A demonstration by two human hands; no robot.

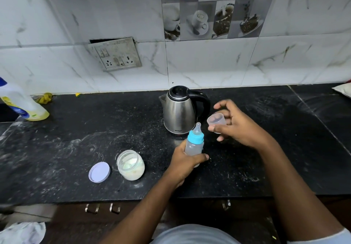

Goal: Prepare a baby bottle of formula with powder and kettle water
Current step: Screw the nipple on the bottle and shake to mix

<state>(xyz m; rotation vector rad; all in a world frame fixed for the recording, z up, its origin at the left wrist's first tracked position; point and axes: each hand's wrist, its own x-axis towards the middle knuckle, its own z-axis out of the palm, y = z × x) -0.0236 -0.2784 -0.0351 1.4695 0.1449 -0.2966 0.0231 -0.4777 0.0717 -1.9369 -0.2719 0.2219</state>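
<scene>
Left hand (185,160): grip closed round the lower body of the baby bottle (194,145), thumb across the front, remaining fingers behind and not visible. The bottle is tilted slightly, near the front of the desk (76,149); whether its base touches the surface cannot be told. Blue collar and teat are fitted.

Right hand (235,124): grip pinching the clear dome cap (216,123) between thumb and fingers, remaining fingers spread, just right of the teat.

Handling assessment: the bottle appears to be thin translucent plastic, light, fairly stiff, smooth and likely slippery if wet. Best held at mid-body, as at present; the collar is the place to twist. The teat is soft and should not bear load. The cap is very light and easily dropped.

The steel kettle (179,111) stands directly behind the bottle; judged heavy if filled, body possibly hot, so take it by the black handle only. The open powder jar (130,165) sits left of the bottle, its lid (99,172) flat beside it.
</scene>
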